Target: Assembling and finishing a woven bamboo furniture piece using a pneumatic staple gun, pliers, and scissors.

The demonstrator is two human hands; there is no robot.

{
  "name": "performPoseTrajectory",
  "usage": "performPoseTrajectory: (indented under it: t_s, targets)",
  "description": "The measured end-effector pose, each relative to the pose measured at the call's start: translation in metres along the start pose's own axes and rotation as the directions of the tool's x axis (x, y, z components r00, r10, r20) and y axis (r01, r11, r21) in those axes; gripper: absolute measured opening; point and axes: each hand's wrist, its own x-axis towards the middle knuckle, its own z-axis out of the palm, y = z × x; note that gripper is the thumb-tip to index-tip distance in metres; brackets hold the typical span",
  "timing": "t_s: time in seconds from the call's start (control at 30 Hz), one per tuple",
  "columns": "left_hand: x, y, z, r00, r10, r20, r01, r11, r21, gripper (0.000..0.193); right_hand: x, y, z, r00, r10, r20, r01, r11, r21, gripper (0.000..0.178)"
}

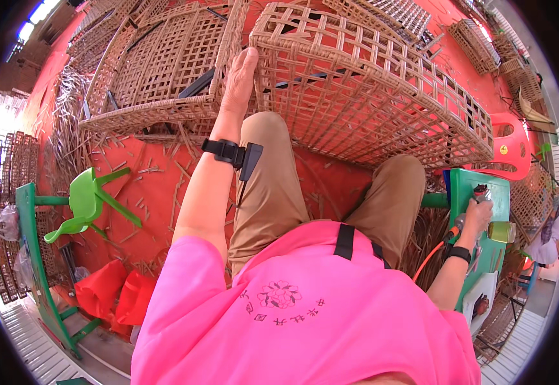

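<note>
My left hand point(241, 77) reaches forward with its fingers stretched out, lying along the near corner of a large brown woven basket frame point(369, 96). Whether it bears on the weave cannot be made out. To its left lies a second woven frame point(170, 64) with dark bars across it. At my right side, my right hand point(478, 217) closes round a small hand tool point(480, 192) with a dark and red end, over a green bench point(491, 186). An orange hose point(428, 260) runs up to the tool. Its exact kind is unclear, as the fingers cover part of it.
A green stool point(90, 199) lies tipped on the red floor at left, near a green metal frame point(35, 256) and red bags point(112, 292). A yellowish jar point(502, 231) sits beside my right hand. A red plastic chair point(510, 147) stands behind the bench. Cane scraps litter the floor.
</note>
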Motion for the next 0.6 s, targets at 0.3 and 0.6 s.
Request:
performPoseTrajectory:
  t_s: [0.3,0.6]
  targets:
    - [0.006,0.024,0.04,0.989,0.137,0.061,-0.082,0.835,-0.544,0.042,-0.063,-0.121,-0.06,0.89,-0.25,-0.382,0.448,0.635,0.63,0.064]
    - [-0.011,0.135,0.135,0.952,0.277,0.132,-0.205,0.894,-0.398,0.03,-0.045,-0.223,-0.16,0.444,-0.637,-0.63,0.887,0.214,0.409,0.065]
